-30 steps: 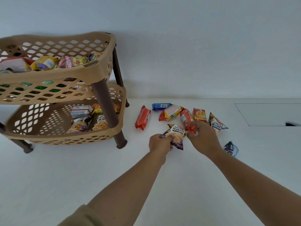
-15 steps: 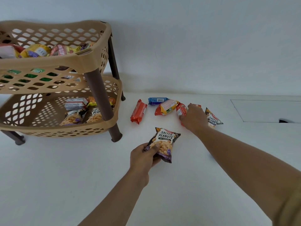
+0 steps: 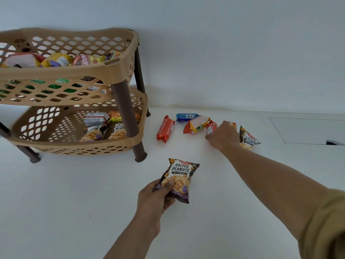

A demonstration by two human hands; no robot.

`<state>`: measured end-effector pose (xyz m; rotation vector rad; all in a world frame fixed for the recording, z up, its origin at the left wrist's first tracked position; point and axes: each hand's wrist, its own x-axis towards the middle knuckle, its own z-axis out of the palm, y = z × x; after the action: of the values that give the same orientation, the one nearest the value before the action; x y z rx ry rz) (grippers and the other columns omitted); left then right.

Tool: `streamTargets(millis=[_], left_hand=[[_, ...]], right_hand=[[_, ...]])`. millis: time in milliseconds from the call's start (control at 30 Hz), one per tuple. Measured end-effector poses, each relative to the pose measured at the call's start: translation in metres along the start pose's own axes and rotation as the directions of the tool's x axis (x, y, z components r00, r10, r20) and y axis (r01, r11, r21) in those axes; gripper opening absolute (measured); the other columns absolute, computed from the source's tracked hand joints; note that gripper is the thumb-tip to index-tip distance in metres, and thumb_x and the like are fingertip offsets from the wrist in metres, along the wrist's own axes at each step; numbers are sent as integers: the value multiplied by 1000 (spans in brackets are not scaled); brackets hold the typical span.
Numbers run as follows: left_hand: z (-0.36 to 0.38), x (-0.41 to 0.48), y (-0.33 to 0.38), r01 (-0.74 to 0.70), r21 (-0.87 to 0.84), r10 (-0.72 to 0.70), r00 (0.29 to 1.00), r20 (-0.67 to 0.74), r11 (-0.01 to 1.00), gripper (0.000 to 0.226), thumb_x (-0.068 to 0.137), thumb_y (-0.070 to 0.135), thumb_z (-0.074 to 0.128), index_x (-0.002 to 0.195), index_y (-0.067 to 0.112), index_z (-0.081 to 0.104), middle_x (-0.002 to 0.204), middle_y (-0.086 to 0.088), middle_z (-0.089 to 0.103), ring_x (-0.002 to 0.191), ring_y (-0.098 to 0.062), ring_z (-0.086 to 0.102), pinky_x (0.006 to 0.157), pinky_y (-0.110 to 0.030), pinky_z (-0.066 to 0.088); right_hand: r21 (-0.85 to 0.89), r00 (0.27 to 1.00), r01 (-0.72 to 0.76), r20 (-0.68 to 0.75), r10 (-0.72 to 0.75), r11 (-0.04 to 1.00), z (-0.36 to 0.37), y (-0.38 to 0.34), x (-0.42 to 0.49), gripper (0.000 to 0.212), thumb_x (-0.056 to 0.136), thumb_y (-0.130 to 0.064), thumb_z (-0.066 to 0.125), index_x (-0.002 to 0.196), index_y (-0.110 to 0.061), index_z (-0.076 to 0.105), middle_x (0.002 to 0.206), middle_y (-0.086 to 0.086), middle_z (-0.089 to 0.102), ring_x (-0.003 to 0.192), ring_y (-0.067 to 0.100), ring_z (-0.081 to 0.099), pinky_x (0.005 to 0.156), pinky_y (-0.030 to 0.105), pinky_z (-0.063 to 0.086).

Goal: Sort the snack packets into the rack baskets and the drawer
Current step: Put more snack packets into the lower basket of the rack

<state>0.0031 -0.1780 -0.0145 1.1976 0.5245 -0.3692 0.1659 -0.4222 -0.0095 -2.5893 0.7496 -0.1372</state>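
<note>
We judge the sorting to be well past halfway. Both baskets already hold packets, one packet is in hand, and we count six loose ones on the white worktop (image 3: 233, 184).

The left hand (image 3: 155, 198), at 6 o'clock in the view, grips a salted peanuts packet (image 3: 178, 179), with the thumb on its front and the fingers curled behind its lower edge. It is held clear of the rack, which stands at 10 o'clock.

The right hand (image 3: 223, 137) rests palm down on the loose group at 1 o'clock. Its fingers are hidden beneath it, so we cannot tell whether they have hold of anything.

The loose group reads from 9 to 3 o'clock:
- a red-orange packet (image 3: 165, 129)
- a blue packet (image 3: 186, 117)
- an orange-yellow packet (image 3: 197, 124)
- a small red packet (image 3: 211, 127)
- a red-and-yellow packet (image 3: 230, 125), partly covered by the hand
- a second peanuts packet (image 3: 249, 139)

The lower basket (image 3: 74, 144) holds two peanut packets (image 3: 92, 133) side by side, so the held one likely belongs there. Behind them are a silver packet (image 3: 96, 118) and an orange packet (image 3: 116, 116).

The upper basket (image 3: 74, 73) is fuller. A white-and-red packet (image 3: 20, 60), a yellow packet (image 3: 57, 60) and a red-brown packet (image 3: 84, 59) show on top, and green packets (image 3: 61, 81) show through the lattice.

At 3 o'clock a flush panel (image 3: 308, 130) with a dark notch may be the drawer. It is closed, and nothing shows what it contains.
</note>
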Motion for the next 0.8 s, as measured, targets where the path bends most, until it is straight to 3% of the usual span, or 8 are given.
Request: streamTargets(millis=[167,267,367,500,600,733,800], left_hand=[[-20,-11,-9,20,-7,-20,1000,-8,1000,26,81,18,76,105,9,71,93,-11,76,78,-18,74,59,-26,56],[-30,-17,-7,23,-11,-23,1000,-4,1000,27,81,18,76,106,9,70,93,-11,76,78,-18,74,58,-25,56],[-40,-22,-2,13,-6,-14,1000,-21,1000,27,80,18,77,105,9,71,92,-11,76,75,-18,72,55,-25,54],[-57,-28,9,0,-22,0,1000,-19,1000,29,79,19,78,105,9,71,93,-12,76,74,-17,72,54,-25,54],[-74,-31,22,-17,-36,17,1000,-9,999,31,78,19,78,106,8,70,94,-13,76,73,-16,72,55,-24,54],[-101,-34,47,-50,-30,51,999,18,998,31,80,18,76,108,7,69,94,-13,76,74,-16,72,56,-25,55],[-118,-35,60,-65,-35,66,997,27,997,30,81,17,76,108,6,68,94,-14,76,73,-16,71,56,-25,54]], right_hand=[[208,983,-182,50,176,961,-11,-1,-4,60,64,-55,75,96,-9,54,79,4,58,77,24,62,60,30,46],[389,955,-296,101,279,872,-16,-1,-19,60,62,-49,77,96,-7,52,76,4,55,70,20,58,57,30,48],[699,906,-416,264,330,582,-20,-4,-44,58,64,-30,82,109,-6,54,91,8,62,80,20,65,69,35,58],[817,851,-521,472,231,249,-23,-13,-92,40,74,-19,80,107,-6,60,94,9,68,78,17,68,57,26,54],[848,846,-522,499,188,97,-25,-26,-131,38,78,-18,78,109,-4,62,100,13,69,84,21,69,62,27,53],[816,814,-573,577,63,-68,-31,-50,-180,29,80,-17,75,104,-5,62,111,18,67,100,27,66,84,32,53],[786,792,-607,610,-7,-119,-33,-68,-202,34,80,-17,74,109,-5,60,115,18,65,101,26,63,88,31,52]])
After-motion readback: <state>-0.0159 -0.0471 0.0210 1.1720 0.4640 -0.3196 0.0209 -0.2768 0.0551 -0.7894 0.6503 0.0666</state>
